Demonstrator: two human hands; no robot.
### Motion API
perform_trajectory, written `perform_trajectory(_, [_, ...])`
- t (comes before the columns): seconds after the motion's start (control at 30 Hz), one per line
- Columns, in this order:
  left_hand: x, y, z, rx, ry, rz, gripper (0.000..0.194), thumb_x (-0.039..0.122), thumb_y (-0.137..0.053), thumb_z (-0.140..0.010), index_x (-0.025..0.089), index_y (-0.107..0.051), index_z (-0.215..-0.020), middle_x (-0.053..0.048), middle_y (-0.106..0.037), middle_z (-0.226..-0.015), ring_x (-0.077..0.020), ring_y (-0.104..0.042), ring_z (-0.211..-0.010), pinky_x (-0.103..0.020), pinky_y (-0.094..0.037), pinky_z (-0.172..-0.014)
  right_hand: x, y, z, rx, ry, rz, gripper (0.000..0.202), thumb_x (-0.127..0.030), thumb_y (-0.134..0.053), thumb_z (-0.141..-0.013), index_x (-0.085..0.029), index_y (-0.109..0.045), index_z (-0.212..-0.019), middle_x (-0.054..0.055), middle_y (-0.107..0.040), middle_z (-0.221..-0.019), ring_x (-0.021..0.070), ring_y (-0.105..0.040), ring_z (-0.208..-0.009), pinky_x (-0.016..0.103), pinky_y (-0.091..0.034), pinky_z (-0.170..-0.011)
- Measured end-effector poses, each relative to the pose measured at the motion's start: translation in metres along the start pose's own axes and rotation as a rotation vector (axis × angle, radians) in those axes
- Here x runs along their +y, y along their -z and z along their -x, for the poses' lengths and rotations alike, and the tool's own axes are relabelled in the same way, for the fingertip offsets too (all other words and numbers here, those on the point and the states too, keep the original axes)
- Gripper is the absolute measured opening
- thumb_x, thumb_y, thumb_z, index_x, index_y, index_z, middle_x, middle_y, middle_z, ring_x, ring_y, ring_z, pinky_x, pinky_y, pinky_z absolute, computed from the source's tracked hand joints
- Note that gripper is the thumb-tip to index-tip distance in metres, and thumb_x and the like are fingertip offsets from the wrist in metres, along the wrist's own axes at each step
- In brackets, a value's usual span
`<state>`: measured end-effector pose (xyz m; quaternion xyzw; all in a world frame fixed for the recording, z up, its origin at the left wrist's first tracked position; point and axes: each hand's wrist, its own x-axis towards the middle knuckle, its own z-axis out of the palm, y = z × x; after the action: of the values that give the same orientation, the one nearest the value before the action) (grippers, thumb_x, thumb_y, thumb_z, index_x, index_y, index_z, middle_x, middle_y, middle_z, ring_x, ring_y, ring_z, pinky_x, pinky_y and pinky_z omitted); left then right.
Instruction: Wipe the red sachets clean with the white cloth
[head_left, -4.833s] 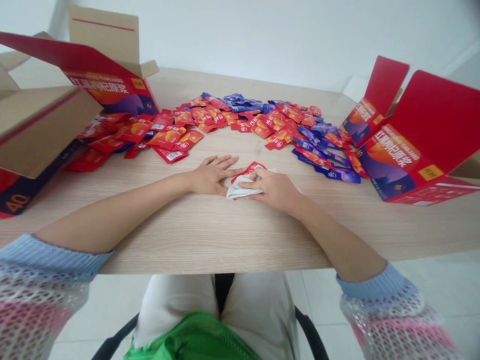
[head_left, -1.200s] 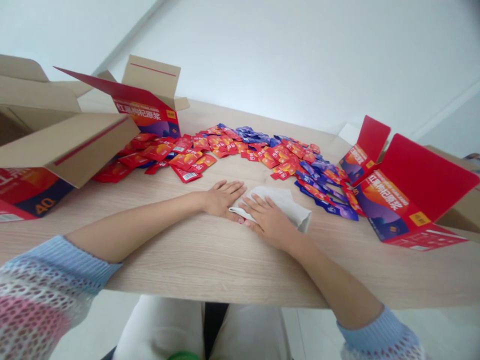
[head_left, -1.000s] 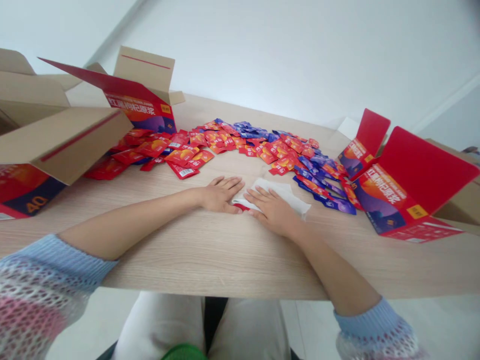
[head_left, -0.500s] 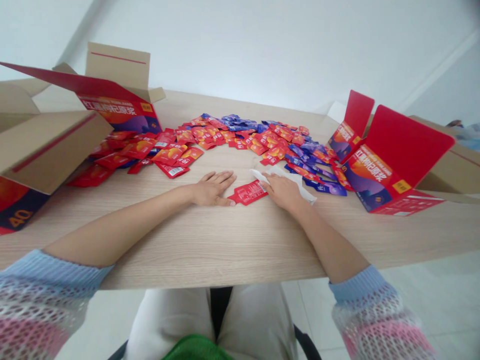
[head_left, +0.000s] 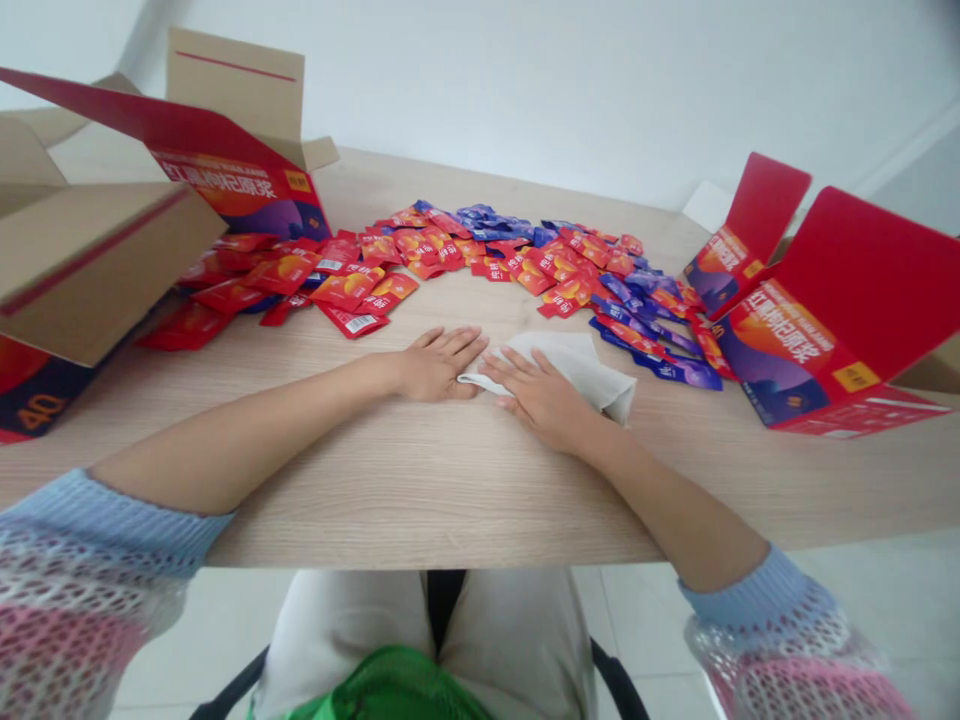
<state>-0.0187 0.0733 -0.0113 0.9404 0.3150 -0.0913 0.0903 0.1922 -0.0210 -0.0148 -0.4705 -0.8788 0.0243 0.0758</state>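
My left hand (head_left: pixel 444 362) lies flat on the table, fingers spread, its fingertips close to those of my right hand. Under my right hand (head_left: pixel 541 398) is a white cloth (head_left: pixel 581 362); the fingers are stretched out and press flat on it. The small red sachet seen between the hands before is out of sight, apparently covered by the cloth and hand. Beyond the hands, red sachets (head_left: pixel 349 288) and purple-blue sachets (head_left: pixel 679 370) lie in a curved heap.
Open cartons stand at the left, one in front (head_left: pixel 105 270) and one behind (head_left: pixel 240 190). At the right are two red boxes, a nearer one (head_left: pixel 787 350) and a farther one (head_left: pixel 724 265), lids up. The wooden table's (head_left: pixel 420 500) front edge runs above my lap.
My right hand has slid the cloth leftward over the red sachet, up to my left hand. The left hand stays flat near its place. The view has shifted slightly.
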Motion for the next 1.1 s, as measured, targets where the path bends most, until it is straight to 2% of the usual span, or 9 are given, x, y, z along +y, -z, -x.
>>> perform_trajectory(0.17, [0.008, 0.003, 0.003, 0.019, 0.029, -0.009, 0.087, 0.067, -0.026, -0.091, 0.012, -0.006, -0.156, -0.014, -0.001, -0.162, -0.0254, -0.002, -0.15, -0.046, -0.005, -0.119, 0.012, 0.001, 0.0, -0.052, 0.052, -0.04, 0.053, -0.041, -0.023, -0.103, -0.02, -0.032, -0.151, 0.003, -0.034, -0.156, 0.0205, -0.019, -0.147, 0.053, -0.015, -0.119])
perform_trajectory(0.33, [0.014, 0.003, 0.005, 0.027, 0.082, -0.01, 0.086, 0.069, -0.024, -0.091, 0.016, -0.008, -0.157, -0.01, -0.001, -0.162, -0.0261, -0.003, -0.15, -0.047, -0.005, -0.119, 0.022, 0.007, 0.002, -0.036, -0.002, -0.048, 0.054, -0.04, -0.023, -0.102, -0.015, -0.036, -0.149, 0.009, -0.038, -0.154, 0.0202, -0.027, -0.145, 0.048, -0.02, -0.119])
perform_trajectory(0.5, [0.016, 0.007, 0.004, -0.014, 0.122, -0.004, 0.087, 0.07, -0.024, -0.09, 0.017, -0.008, -0.157, -0.008, -0.001, -0.162, -0.0278, -0.005, -0.15, -0.049, -0.008, -0.118, 0.032, 0.013, 0.002, -0.022, -0.145, 0.029, 0.055, -0.039, -0.024, -0.101, -0.012, -0.041, -0.146, 0.012, -0.044, -0.15, 0.0233, -0.038, -0.14, 0.042, -0.026, -0.117])
perform_trajectory(0.63, [0.015, 0.006, 0.005, 0.002, 0.109, 0.012, 0.087, 0.071, -0.024, -0.089, 0.019, -0.007, -0.157, -0.008, -0.003, -0.163, -0.0277, -0.006, -0.15, -0.048, -0.008, -0.118, 0.04, 0.026, 0.009, -0.05, -0.375, 0.128, 0.059, -0.049, -0.023, -0.1, -0.017, -0.045, -0.144, 0.014, -0.055, -0.14, 0.0305, -0.056, -0.123, 0.044, -0.045, -0.099])
perform_trajectory(0.73, [0.015, 0.005, 0.006, 0.017, 0.11, 0.02, 0.086, 0.071, -0.023, -0.09, 0.019, -0.009, -0.157, -0.008, -0.005, -0.162, -0.028, -0.008, -0.15, -0.049, -0.009, -0.118, 0.045, 0.036, 0.013, -0.091, -0.536, 0.253, 0.065, -0.057, -0.018, -0.098, -0.018, -0.063, -0.127, 0.018, -0.07, -0.115, 0.0329, -0.067, -0.101, 0.044, -0.05, -0.082])
perform_trajectory(0.87, [0.014, 0.003, 0.007, 0.033, 0.105, 0.021, 0.086, 0.071, -0.023, -0.09, 0.018, -0.009, -0.157, -0.009, -0.005, -0.162, -0.029, -0.009, -0.149, -0.049, -0.009, -0.118, 0.045, 0.04, 0.012, -0.014, -0.641, 0.347, 0.08, -0.058, -0.007, -0.097, -0.013, -0.073, -0.099, 0.02, -0.073, -0.094, 0.0334, -0.068, -0.09, 0.042, -0.05, -0.075])
perform_trajectory(0.93, [0.014, -0.002, 0.008, 0.069, 0.094, 0.018, 0.085, 0.071, -0.023, -0.091, 0.019, -0.01, -0.157, -0.009, -0.005, -0.163, -0.0293, -0.01, -0.149, -0.05, -0.009, -0.117, 0.039, 0.038, 0.01, 0.041, -0.615, 0.307, 0.08, -0.057, -0.005, -0.097, -0.014, -0.073, -0.099, 0.019, -0.073, -0.092, 0.0332, -0.068, -0.089, 0.04, -0.049, -0.074])
perform_trajectory(1.0, [0.014, -0.007, 0.009, 0.145, 0.079, 0.015, 0.082, 0.069, -0.023, -0.092, 0.021, -0.012, -0.157, -0.009, -0.008, -0.163, -0.0283, -0.012, -0.149, -0.05, -0.009, -0.117, 0.029, 0.034, 0.009, 0.071, -0.527, 0.211, 0.076, -0.056, -0.007, -0.098, -0.015, -0.069, -0.111, 0.017, -0.073, -0.097, 0.0321, -0.068, -0.092, 0.04, -0.049, -0.077])
perform_trajectory(1.1, [0.013, -0.015, 0.01, 0.262, 0.06, 0.023, 0.078, 0.067, -0.026, -0.093, 0.021, -0.02, -0.155, -0.009, -0.016, -0.162, -0.0263, -0.017, -0.148, -0.049, -0.009, -0.117, 0.016, 0.022, 0.008, 0.073, -0.269, 0.008, 0.065, -0.051, -0.012, -0.101, -0.014, -0.047, -0.142, 0.014, -0.062, -0.132, 0.0265, -0.059, -0.118, 0.037, -0.046, -0.095])
